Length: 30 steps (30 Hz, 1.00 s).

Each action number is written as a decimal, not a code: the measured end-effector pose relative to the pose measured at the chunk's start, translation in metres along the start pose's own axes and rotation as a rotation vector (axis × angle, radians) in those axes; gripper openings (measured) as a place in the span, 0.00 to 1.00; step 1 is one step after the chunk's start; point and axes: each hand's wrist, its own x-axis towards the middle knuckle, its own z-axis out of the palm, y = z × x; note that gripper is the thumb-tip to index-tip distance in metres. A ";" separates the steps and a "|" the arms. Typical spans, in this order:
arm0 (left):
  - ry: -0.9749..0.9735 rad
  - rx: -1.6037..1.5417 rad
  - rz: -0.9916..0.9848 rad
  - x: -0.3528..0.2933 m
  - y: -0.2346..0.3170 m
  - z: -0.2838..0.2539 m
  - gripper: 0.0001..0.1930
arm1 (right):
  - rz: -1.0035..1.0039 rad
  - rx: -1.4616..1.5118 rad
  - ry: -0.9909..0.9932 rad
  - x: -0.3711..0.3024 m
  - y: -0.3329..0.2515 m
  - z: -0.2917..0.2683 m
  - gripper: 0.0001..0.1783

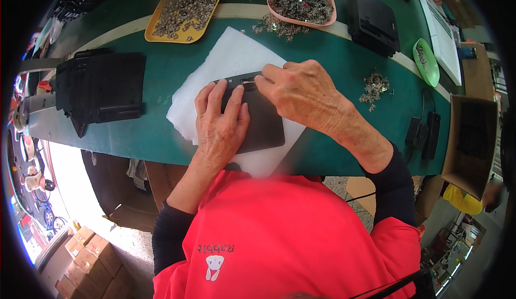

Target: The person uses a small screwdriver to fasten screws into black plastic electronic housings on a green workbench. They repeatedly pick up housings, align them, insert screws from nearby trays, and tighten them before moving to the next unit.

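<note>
A flat black plastic panel (263, 121) lies on a sheet of white foam (236, 46) at the middle of the green table. My left hand (223, 121) rests flat on the panel, its fingers stretched out and slightly apart. At the panel's far edge, my right hand (301, 92) is closed, with its fingertips pressed by a recess. A small shiny metal piece (248, 83) shows in that recess, beside the right fingertips. Whatever the right fingers grip is hidden by the hand itself.
Small metal parts fill a yellow tray (148, 35), a pink tray (332, 16) and a green bowl (430, 73). Loose parts (374, 88) lie at right. Black plastic housings (102, 86) sit left, others (373, 22) far right. A cardboard box (470, 137) stands off the right edge.
</note>
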 end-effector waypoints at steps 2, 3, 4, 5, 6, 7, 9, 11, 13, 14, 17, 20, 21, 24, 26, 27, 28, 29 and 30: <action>0.009 -0.019 -0.003 -0.001 -0.001 0.001 0.20 | -0.054 -0.023 -0.018 0.004 0.002 -0.003 0.05; 0.014 -0.029 -0.004 -0.001 -0.002 0.002 0.20 | -0.085 -0.027 -0.024 0.006 0.003 -0.005 0.05; 0.016 -0.031 -0.001 -0.001 -0.002 0.002 0.20 | -0.115 -0.031 -0.030 0.009 0.004 -0.007 0.05; 0.018 -0.033 0.002 -0.001 -0.002 0.002 0.20 | -0.138 -0.033 -0.045 0.012 0.004 -0.009 0.04; 0.020 -0.036 0.006 -0.001 -0.003 0.002 0.20 | -0.162 -0.035 -0.059 0.015 0.004 -0.012 0.04; 0.021 -0.037 0.006 -0.001 -0.003 0.002 0.20 | -0.185 -0.038 -0.073 0.018 0.004 -0.014 0.04; 0.021 -0.040 0.009 -0.002 -0.004 0.002 0.21 | -0.210 -0.039 -0.078 0.022 0.005 -0.016 0.03; 0.023 -0.036 0.023 0.000 -0.004 0.001 0.20 | -0.229 -0.051 -0.100 0.026 0.003 -0.019 0.02; 0.028 -0.038 0.031 0.000 -0.004 0.001 0.19 | -0.243 -0.076 -0.142 0.032 0.000 -0.025 0.03; 0.031 -0.042 0.031 0.000 -0.004 0.002 0.19 | -0.277 -0.072 -0.148 0.035 -0.003 -0.028 0.02; 0.060 -0.060 0.042 0.000 -0.005 0.003 0.19 | -0.343 -0.077 -0.136 0.042 -0.012 -0.034 0.03; 0.068 -0.106 0.043 -0.001 -0.007 0.004 0.22 | -0.352 -0.102 -0.091 0.046 -0.018 -0.038 0.04; 0.066 -0.126 0.040 -0.002 -0.007 0.005 0.23 | -0.355 -0.107 -0.100 0.046 -0.020 -0.041 0.03; 0.088 -0.103 0.068 0.004 -0.004 0.002 0.18 | -0.338 -0.095 -0.039 0.043 -0.016 -0.034 0.02; 0.074 -0.063 0.060 0.002 -0.004 0.002 0.19 | -0.296 -0.093 -0.070 0.044 -0.012 -0.033 0.02; 0.068 -0.042 0.054 0.001 -0.004 0.002 0.19 | -0.255 -0.098 -0.131 0.045 -0.011 -0.037 0.02; 0.070 -0.029 0.052 0.000 -0.004 0.001 0.20 | -0.205 -0.098 -0.197 0.043 -0.012 -0.038 0.03; 0.073 -0.015 0.048 -0.001 -0.005 0.001 0.20 | -0.171 -0.094 -0.195 0.040 -0.012 -0.038 0.03; 0.076 0.001 0.043 -0.002 -0.005 -0.001 0.20 | -0.138 -0.089 -0.193 0.037 -0.012 -0.037 0.04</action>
